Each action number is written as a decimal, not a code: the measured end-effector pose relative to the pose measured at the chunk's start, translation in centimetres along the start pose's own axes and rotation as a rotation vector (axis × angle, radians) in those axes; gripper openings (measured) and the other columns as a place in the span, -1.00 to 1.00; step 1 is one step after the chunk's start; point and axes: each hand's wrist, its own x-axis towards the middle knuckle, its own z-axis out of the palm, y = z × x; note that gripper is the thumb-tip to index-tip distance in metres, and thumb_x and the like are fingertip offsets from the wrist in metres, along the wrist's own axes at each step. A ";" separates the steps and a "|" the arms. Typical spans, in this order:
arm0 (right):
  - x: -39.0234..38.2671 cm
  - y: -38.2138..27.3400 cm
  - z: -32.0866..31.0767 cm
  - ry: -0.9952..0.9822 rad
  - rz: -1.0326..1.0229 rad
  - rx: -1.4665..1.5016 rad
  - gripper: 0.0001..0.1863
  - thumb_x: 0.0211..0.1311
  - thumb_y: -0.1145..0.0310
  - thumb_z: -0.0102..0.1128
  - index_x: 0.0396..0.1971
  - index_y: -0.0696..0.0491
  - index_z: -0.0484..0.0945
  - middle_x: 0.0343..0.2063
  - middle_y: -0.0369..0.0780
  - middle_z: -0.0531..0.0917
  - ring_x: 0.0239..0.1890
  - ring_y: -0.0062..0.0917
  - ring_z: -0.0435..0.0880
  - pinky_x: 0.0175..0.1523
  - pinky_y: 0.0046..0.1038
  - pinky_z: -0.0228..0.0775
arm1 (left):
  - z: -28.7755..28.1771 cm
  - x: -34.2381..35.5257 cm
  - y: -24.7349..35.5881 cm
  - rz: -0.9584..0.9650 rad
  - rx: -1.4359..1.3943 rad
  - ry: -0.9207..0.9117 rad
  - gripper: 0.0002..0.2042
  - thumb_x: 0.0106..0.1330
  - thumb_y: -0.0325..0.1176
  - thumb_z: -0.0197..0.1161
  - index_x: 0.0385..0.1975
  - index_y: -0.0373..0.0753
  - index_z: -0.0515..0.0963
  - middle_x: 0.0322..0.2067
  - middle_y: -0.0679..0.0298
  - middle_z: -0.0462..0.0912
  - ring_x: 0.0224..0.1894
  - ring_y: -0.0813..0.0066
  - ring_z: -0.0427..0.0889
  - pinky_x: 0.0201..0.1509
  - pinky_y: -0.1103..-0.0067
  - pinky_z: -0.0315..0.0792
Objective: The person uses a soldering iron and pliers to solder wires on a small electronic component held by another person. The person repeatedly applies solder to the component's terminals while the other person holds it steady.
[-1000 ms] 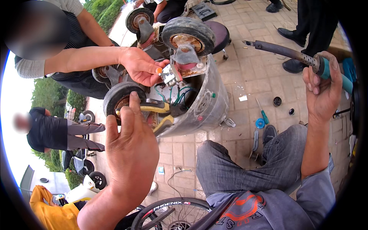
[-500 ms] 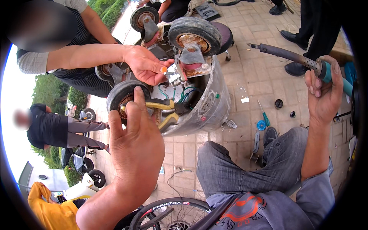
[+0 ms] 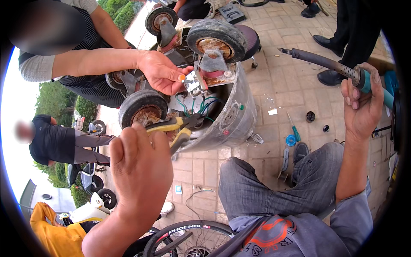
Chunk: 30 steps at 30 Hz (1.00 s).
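Observation:
My left hand (image 3: pixel 141 167) grips yellow-handled pliers (image 3: pixel 169 125), whose dark jaws are among green wires (image 3: pixel 205 103) in an open, upturned metal housing (image 3: pixel 239 122). A rusty caster wheel (image 3: pixel 143 103) is just above my fingers. My right hand (image 3: pixel 359 107), at the right, holds a soldering iron (image 3: pixel 325 62) by its teal handle, its tip pointing left, away from the housing. Another person's hand (image 3: pixel 160 73) reaches in from the left and pinches a small white wired component (image 3: pixel 195 85) with an orange part above the housing, beside a large caster wheel (image 3: pixel 218 40).
Several people stand or crouch around, including one in dark trousers (image 3: pixel 351 30). On the paving lie a screwdriver (image 3: pixel 294 130), blue disc (image 3: pixel 291 140) and small black cup (image 3: pixel 311 116). A bicycle wheel (image 3: pixel 184 229) is below, scooters (image 3: pixel 92 180) left, a stool (image 3: pixel 249 40) behind the housing.
My left hand has drawn down and left off the small wheel's rim, its index finger now curled lower. My right hand, the soldering iron and the other person's hand look nearly unchanged.

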 end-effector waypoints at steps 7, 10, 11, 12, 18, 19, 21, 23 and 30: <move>0.0 -0.1 0.7 0.005 0.015 -0.009 -0.59 0.44 0.09 -0.07 -0.23 0.17 0.54 -0.74 -0.37 0.34 -0.75 -0.76 0.09 -0.53 -0.63 0.06 | 0.0 -0.9 -0.4 -0.154 -0.159 -0.053 -0.93 0.09 -0.43 0.18 -0.46 -0.24 0.46 -0.33 0.11 0.51 -0.23 0.21 0.42 -0.16 0.34 0.29; -0.2 -0.2 1.4 0.041 0.037 -0.012 -0.58 0.44 0.07 -0.07 -0.24 0.17 0.53 -0.74 -0.36 0.33 -0.75 -0.76 0.09 -0.53 -0.63 0.06 | 0.1 -1.3 0.0 -0.239 -0.264 -0.102 -0.93 0.09 -0.46 0.17 -0.44 -0.26 0.46 -0.34 0.10 0.51 -0.22 0.16 0.43 -0.13 0.29 0.30; -0.3 0.0 1.4 0.039 0.048 0.000 -0.58 0.44 0.07 -0.07 -0.24 0.18 0.53 -0.74 -0.36 0.33 -0.75 -0.75 0.09 -0.54 -0.64 0.06 | 0.1 -1.6 0.2 -0.269 -0.295 -0.111 -0.92 0.08 -0.47 0.17 -0.43 -0.26 0.47 -0.35 0.10 0.51 -0.21 0.14 0.43 -0.12 0.28 0.30; -0.3 0.1 1.5 0.036 0.059 0.012 -0.57 0.44 0.06 -0.07 -0.25 0.18 0.53 -0.74 -0.35 0.33 -0.75 -0.75 0.09 -0.54 -0.64 0.06 | 0.2 -1.9 0.4 -0.299 -0.325 -0.120 -0.91 0.08 -0.48 0.17 -0.41 -0.27 0.47 -0.35 0.09 0.51 -0.21 0.12 0.43 -0.11 0.27 0.30; -0.6 0.1 1.4 0.027 0.041 -0.004 -0.58 0.43 0.07 -0.04 -0.24 0.20 0.50 -0.73 -0.33 0.36 -0.76 -0.74 0.14 -0.55 -0.63 0.09 | 2.4 -2.5 2.5 -0.415 -0.556 -0.086 -0.85 0.06 -0.50 0.20 -0.35 -0.28 0.50 -0.32 0.11 0.53 -0.17 0.09 0.44 -0.09 0.25 0.28; -0.7 0.2 1.7 0.030 0.049 -0.004 -0.58 0.42 0.07 -0.03 -0.23 0.20 0.49 -0.73 -0.33 0.36 -0.76 -0.74 0.15 -0.55 -0.63 0.11 | 2.5 -2.8 2.8 -0.440 -0.581 -0.099 -0.84 0.05 -0.50 0.22 -0.35 -0.27 0.50 -0.32 0.11 0.54 -0.16 0.09 0.44 -0.09 0.25 0.28; -1.0 0.2 2.3 0.038 0.060 -0.010 -0.59 0.42 0.08 -0.02 -0.22 0.21 0.48 -0.73 -0.33 0.36 -0.76 -0.73 0.18 -0.54 -0.63 0.14 | 2.4 -3.0 3.2 -0.474 -0.585 -0.111 -0.81 0.03 -0.49 0.24 -0.32 -0.26 0.52 -0.28 0.11 0.53 -0.15 0.10 0.43 -0.05 0.23 0.24; -1.3 0.6 2.8 0.048 0.055 -0.032 -0.59 0.39 0.08 0.03 -0.23 0.22 0.45 -0.69 -0.29 0.39 -0.74 -0.73 0.22 -0.53 -0.62 0.19 | 2.2 -3.1 3.5 -0.494 -0.577 -0.105 -0.81 0.04 -0.49 0.24 -0.31 -0.27 0.52 -0.27 0.10 0.53 -0.14 0.10 0.43 -0.04 0.23 0.22; -2.8 1.2 3.4 -0.089 -0.046 -0.238 -0.54 0.30 0.04 0.14 -0.18 0.21 0.46 -0.54 -0.25 0.48 -0.66 -0.74 0.31 -0.44 -0.62 0.28 | 3.0 -2.9 4.7 -0.635 -0.803 -0.189 -0.77 0.07 -0.52 0.21 -0.24 -0.33 0.47 -0.20 0.00 0.52 -0.10 -0.04 0.50 0.02 0.18 0.35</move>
